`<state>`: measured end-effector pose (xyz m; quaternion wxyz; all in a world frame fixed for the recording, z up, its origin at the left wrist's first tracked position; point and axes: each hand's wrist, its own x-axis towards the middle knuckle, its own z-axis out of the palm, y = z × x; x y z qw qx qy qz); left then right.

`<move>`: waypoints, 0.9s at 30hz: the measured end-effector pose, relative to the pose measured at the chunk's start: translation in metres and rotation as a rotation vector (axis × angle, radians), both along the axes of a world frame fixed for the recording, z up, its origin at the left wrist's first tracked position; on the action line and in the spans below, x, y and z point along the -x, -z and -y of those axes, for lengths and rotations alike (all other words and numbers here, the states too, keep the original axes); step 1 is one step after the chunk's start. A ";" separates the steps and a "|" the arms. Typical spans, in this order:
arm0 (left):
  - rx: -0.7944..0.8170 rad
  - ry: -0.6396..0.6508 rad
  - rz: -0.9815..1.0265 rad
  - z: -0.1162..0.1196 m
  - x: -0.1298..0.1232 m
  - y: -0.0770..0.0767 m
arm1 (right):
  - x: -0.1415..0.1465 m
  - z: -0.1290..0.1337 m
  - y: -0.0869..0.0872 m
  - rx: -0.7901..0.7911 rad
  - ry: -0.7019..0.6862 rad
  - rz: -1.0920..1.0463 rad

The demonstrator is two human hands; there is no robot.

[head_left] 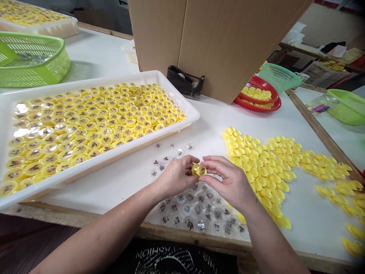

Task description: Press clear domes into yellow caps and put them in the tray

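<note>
Where a tall brown cardboard box stands on the white wood-edged bench [105, 190], the left fingers [190, 167] and right fingers [206, 169] pinch a small round yellow plastic piece [199, 170], picture-faced.

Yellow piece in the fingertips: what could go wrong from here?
- The yellow piece is small and pinched by the fingertips of the left hand and right hand; it could slip and drop among the clear discs below.
- Those discs lie loose near the table's wooden edge; a forearm might sweep some off.
- The loose yellow pile sits beside the right forearm, so a bump could scatter it.
</note>
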<state>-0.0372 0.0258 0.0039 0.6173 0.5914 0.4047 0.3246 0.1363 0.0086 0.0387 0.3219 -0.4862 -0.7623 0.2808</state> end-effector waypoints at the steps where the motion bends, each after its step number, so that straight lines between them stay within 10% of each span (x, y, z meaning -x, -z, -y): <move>1: 0.007 0.019 0.037 0.000 0.001 0.000 | 0.000 -0.001 -0.001 -0.016 -0.009 0.024; 27: -0.194 -0.011 -0.195 0.002 -0.001 -0.001 | -0.005 0.009 -0.003 -0.167 -0.003 0.254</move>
